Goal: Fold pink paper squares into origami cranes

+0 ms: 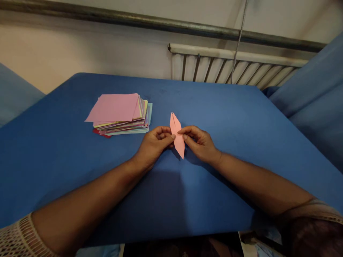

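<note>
A piece of folded pink paper [179, 143] is held up over the blue table. It is a long, narrow diamond with a slit running down from its top point; the lower end tapers to one tip. My left hand [158, 141] pinches its left edge, thumb in front and fingers curled behind. On the other side, my right hand [199, 142] grips the right edge between thumb and index finger, with the index fingertip lying on the paper's face. Left of the hands rests a stack of coloured paper sheets [115, 109], pink on top.
The blue-covered table [227, 117] stretches out around the hands. Behind it a white radiator [238, 55] and a thick pipe [139, 23] run along the wall, with a cord [239, 39] hanging down. Blue curtains [316, 82] hang at the right. The table's near edge is below.
</note>
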Demonstrator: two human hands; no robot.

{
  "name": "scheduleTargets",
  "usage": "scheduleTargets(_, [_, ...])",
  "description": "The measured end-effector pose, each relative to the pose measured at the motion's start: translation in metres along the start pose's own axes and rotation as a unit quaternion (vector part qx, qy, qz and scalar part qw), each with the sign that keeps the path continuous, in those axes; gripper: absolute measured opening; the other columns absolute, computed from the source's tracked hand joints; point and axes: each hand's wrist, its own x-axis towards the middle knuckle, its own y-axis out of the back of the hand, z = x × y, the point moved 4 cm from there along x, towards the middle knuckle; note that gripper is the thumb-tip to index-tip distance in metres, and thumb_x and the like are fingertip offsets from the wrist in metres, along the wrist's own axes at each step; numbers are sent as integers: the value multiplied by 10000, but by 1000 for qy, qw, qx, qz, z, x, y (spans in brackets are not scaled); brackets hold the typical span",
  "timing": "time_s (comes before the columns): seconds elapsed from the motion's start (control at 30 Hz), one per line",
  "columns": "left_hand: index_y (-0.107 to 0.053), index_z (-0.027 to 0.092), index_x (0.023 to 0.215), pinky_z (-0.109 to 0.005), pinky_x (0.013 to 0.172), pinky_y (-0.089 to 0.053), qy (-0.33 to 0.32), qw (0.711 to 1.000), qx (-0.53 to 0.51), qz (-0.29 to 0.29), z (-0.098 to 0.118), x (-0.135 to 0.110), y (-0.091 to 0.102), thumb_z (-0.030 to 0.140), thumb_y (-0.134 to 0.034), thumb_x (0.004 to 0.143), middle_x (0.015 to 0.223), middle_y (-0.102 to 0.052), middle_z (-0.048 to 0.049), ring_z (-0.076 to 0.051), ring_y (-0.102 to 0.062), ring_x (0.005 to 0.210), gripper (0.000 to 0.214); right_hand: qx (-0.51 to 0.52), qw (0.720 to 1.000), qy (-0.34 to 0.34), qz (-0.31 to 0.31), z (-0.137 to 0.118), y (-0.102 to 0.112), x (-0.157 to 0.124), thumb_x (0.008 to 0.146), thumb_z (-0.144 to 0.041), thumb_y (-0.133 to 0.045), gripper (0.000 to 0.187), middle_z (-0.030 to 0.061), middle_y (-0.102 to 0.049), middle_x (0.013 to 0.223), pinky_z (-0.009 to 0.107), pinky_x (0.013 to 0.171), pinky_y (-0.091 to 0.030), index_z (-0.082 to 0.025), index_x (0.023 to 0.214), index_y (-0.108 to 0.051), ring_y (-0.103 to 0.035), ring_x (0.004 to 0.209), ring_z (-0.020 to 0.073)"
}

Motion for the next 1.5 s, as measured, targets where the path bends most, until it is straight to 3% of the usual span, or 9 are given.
scheduleTargets(0.23, [-544, 220, 1062, -209, 598, -431, -110, 990, 88, -18, 11, -2, 1, 219, -702, 760, 695, -609, 62, -93, -573, 620, 340, -12, 999, 28, -17, 1, 1, 0, 894, -152, -550, 179, 4, -689, 923, 300, 795, -516, -237, 1019, -645, -647, 851, 132])
scheduleTargets(0.4, [-679, 196, 924, -266, 768, -482, -186, 963, 194, -29, 16, -5, 3, 257, -638, 831, 850, -664, -6, -137, -613, 804, 119, -7, 999, 34, -7, 3, 1, 2, 869, -175, -609, 160, 15, -677, 974, 309, 813, -528, -245, 1007, -652, -646, 878, 141])
scheduleTargets(0.57, [-705, 203, 962, -308, 850, -497, -181, 960, 208, -54, 13, -5, 2, 200, -678, 780, 919, -700, -22, -168, -644, 862, 185, -5, 999, 43, 13, 1, 5, 4, 872, -222, -638, 92, 28, -678, 960, 328, 816, -529, -244, 949, -683, -647, 889, 157])
scheduleTargets(0.7, [-709, 188, 891, -301, 826, -511, -180, 964, 195, -25, 14, -6, 1, 275, -740, 759, 884, -711, -27, -164, -650, 825, 161, 0, 1000, 12, 28, -4, 4, 4, 856, -298, -676, 66, 21, -696, 878, 337, 785, -529, -235, 872, -680, -650, 821, 159])
scheduleTargets(0.83, [-662, 173, 820, -260, 732, -498, -129, 983, 127, 11, 12, -6, -1, 291, -787, 704, 788, -687, -5, -135, -633, 742, 208, 39, 997, -39, 63, -4, 1, 2, 806, -320, -715, 144, -15, -663, 764, 298, 684, -517, -225, 824, -608, -618, 676, 122])
scheduleTargets(0.97, [-623, 188, 968, -234, 686, -471, -43, 999, 20, -6, 5, -3, -3, 232, -818, 646, 752, -677, 27, -108, -617, 684, 379, 95, 991, -60, 74, -3, -2, 3, 759, -314, -746, 272, -36, -642, 750, 271, 642, -498, -234, 904, -531, -610, 662, 108])
scheduleTargets(1.1, [-664, 160, 824, -228, 680, -451, -24, 999, 23, -31, 0, -1, -3, 273, -791, 693, 701, -647, 18, -94, -583, 654, 215, 153, 981, -103, 56, -1, -6, 4, 720, -329, -780, 402, -53, -640, 715, 260, 600, -483, -234, 1005, -514, -598, 609, 100])
scheduleTargets(1.27, [-653, 166, 733, -234, 659, -439, -19, 997, 59, -49, -3, -1, 1, 293, -790, 707, 703, -650, 10, -104, -583, 659, 189, 153, 975, -163, 0, 1, -8, 4, 745, -477, -746, 334, -35, -613, 650, 262, 566, -478, -205, 733, -551, -568, 567, 96])
scheduleTargets(1.5, [-642, 180, 778, -224, 610, -435, -31, 998, 33, -40, -2, 0, 0, 348, -783, 734, 705, -629, 22, -99, -559, 637, 224, 117, 982, -143, -34, -1, -9, 1, 789, -480, -705, 337, -51, -548, 581, 250, 530, -411, -203, 671, -554, -503, 530, 87])
